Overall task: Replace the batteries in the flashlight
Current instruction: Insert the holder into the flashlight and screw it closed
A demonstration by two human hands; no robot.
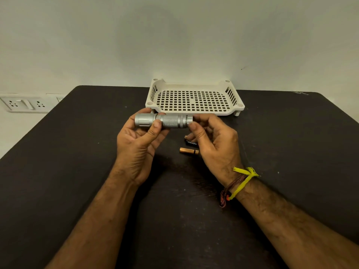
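The knurled silver metal flashlight [164, 120] is clamped by both hands, left [139, 136] on the body, right [211, 140] at the tail cap [189, 119]; judged next, twisting it.

Single head-worn wide view, angled forward and down, close over dark table [77, 152], edges probably distorted

The flashlight [164, 120] is silver grey, with a fine knurled pattern on its middle part. The surface [77, 152] is very dark brown, almost black, with small pale specks, and the basket [194, 100] is cream white with a regular grid of square holes. One battery [188, 151] is copper coloured with a black band, and the wrist thread [240, 183] is bright yellow beside dark red-brown strands.
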